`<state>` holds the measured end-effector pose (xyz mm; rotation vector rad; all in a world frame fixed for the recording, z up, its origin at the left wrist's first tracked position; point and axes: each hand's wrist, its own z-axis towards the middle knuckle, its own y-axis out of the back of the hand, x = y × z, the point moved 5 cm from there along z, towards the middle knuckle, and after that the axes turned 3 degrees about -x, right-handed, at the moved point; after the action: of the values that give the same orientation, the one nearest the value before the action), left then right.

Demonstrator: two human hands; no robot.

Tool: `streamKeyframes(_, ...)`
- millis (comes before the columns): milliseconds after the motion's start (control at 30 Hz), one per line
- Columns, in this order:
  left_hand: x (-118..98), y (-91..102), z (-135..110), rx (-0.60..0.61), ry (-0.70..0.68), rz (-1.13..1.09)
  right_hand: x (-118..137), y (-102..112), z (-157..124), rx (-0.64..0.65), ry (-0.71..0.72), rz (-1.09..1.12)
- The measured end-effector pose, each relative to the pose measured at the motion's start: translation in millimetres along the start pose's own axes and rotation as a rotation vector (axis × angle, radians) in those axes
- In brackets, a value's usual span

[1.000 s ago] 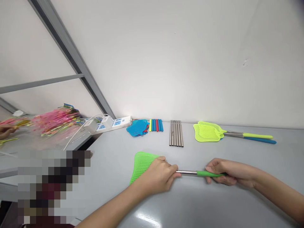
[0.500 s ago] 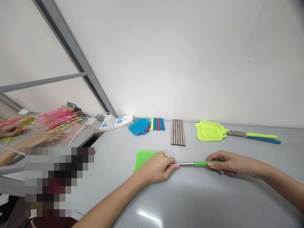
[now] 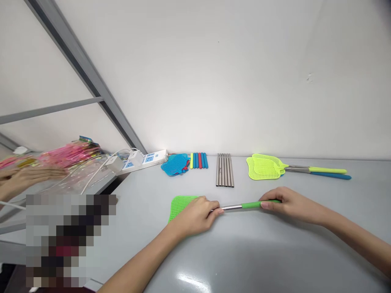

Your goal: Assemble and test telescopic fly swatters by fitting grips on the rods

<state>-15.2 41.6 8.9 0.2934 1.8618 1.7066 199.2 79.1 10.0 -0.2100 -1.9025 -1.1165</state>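
Note:
A green fly swatter (image 3: pixel 181 206) with a perforated head lies across the table in front of me. My left hand (image 3: pixel 200 215) is closed around it where the head meets the metal rod, covering part of the head. Between my hands the shiny rod runs into the green grip (image 3: pixel 251 204). My right hand (image 3: pixel 282 204) pinches that grip near its far end, thumb in front and fingers behind. Farther back, beyond my right hand, yellow-green swatters (image 3: pixel 265 167) lie with a yellow handle and a blue handle (image 3: pixel 331 176).
Along the wall lie blue swatter heads (image 3: pixel 174 164) with red beneath, several coloured grips (image 3: pixel 200 160) and a row of metal rods (image 3: pixel 224 170). A power strip (image 3: pixel 146 160) with plugged chargers sits at the back left. Left of it, a co-worker's hand (image 3: pixel 38 176) rests by pink packaged items (image 3: pixel 73 154).
The view has shifted slightly, moving most things a little left. Both my hands keep hold of the swatter, its handle end tilted slightly farther away. The co-worker's hands have moved left.

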Motion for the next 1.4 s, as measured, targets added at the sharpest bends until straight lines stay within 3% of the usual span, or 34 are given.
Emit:
streamKeyframes(233, -7, -0.9, -2, -0.007, -0.010, 0.122, -12, -11, 0, 0.015, -0.066, 0.008)
streamKeyframes(533, -17, -6.1, -4, -0.047, -0.002, 0.203, -12, -12, -1, -0.003, -0.014, 0.003)
streamKeyframes(867, -28, -8.4, -7, -0.125, -0.079, 0.274, -14, -20, -3, 0.145, -0.078, 0.326)
streamKeyframes(1167, -35, -10.6, -8, -0.101, -0.121, 0.242, -13, -34, -11, 0.262, -0.226, 0.680)
streamKeyframes(1400, -28, -5.8, -1, -0.071, -0.106, 0.185, -9, -33, -8, 0.308, -0.252, 0.751)
